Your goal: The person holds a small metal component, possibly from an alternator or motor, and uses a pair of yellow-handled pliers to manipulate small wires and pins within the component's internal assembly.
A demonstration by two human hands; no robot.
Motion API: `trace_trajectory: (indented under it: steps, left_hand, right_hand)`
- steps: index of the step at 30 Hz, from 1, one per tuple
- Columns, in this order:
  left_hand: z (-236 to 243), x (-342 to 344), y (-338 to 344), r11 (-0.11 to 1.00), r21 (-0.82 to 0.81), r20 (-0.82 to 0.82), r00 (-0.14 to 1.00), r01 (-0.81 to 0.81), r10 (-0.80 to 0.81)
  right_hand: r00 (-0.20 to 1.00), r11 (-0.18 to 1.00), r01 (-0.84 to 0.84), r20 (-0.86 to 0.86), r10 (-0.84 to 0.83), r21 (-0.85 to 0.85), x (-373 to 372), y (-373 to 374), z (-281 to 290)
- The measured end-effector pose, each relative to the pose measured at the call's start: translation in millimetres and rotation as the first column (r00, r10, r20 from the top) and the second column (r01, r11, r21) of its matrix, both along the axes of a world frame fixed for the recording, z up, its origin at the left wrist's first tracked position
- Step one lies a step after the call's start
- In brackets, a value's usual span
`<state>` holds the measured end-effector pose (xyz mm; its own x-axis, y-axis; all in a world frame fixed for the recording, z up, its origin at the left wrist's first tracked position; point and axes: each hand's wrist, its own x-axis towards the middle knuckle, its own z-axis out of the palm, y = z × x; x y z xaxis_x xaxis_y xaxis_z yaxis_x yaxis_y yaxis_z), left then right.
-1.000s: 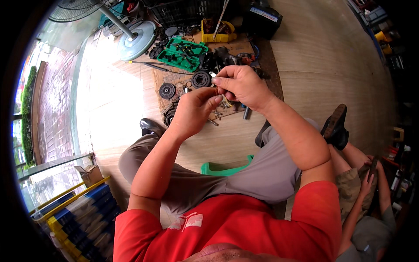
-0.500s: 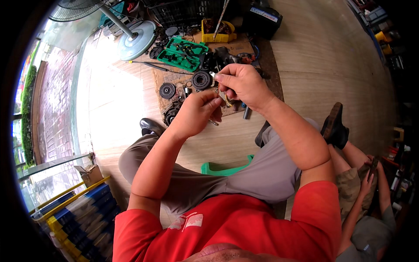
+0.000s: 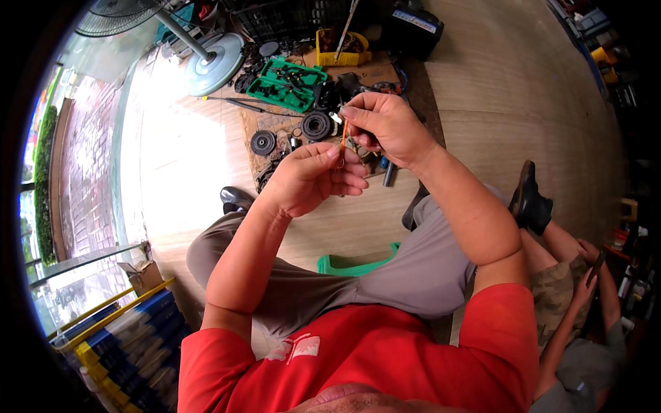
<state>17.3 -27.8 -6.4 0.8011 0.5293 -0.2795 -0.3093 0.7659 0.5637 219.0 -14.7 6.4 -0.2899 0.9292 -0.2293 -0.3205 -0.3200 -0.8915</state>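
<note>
Your hands both pinch: the left hand, its other fingers loosely spread, has thumb and forefinger on a thin orange strand; beyond lies a black ringed part on the brown mat; the strand (nearly straight) rises to the right hand, fingers curled, thumb and fingertips closed on it.

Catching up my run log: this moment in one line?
left hand: holds orange strand, lower part | right hand: holds upper part | beyond: green case, open; yellow bin
</note>
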Motion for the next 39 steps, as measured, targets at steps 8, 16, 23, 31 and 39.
trace_trajectory:
  steps: [8, 16, 23, 31, 39]
  left_hand:
    - [-3.5, 2.5, -4.2, 1.000, -0.027, 0.105, 0.994, -0.013, 0.016]
    - [-3.8, 1.9, -3.8, 0.999, 0.052, 0.024, 1.000, -0.012, 0.011]
    - [-4.7, 5.4, -6.3, 0.985, 0.143, -0.097, 0.989, -0.101, 0.115]
    - [-5.9, 1.4, 2.6, 0.765, 0.501, -0.212, 0.799, -0.405, 0.562]
    - [1.2, -3.0, 5.6, 0.673, 0.601, -0.258, 0.692, -0.432, 0.674]
  right_hand:
    - [0.996, 1.000, -0.019, -0.081, 0.021, 0.022, -0.9, -4.6, 12.1]
    - [0.994, 0.999, -0.030, -0.107, 0.032, 0.022, -2.4, -5.0, 8.6]
    - [0.995, 1.000, 0.004, -0.102, -0.003, 0.008, -2.4, -7.6, 10.1]
    - [0.998, 0.998, -0.059, 0.011, 0.059, -0.012, -17.4, -13.4, -4.9]
    - [0.966, 0.974, -0.219, 0.128, 0.225, -0.058, -25.8, -17.5, -0.8]
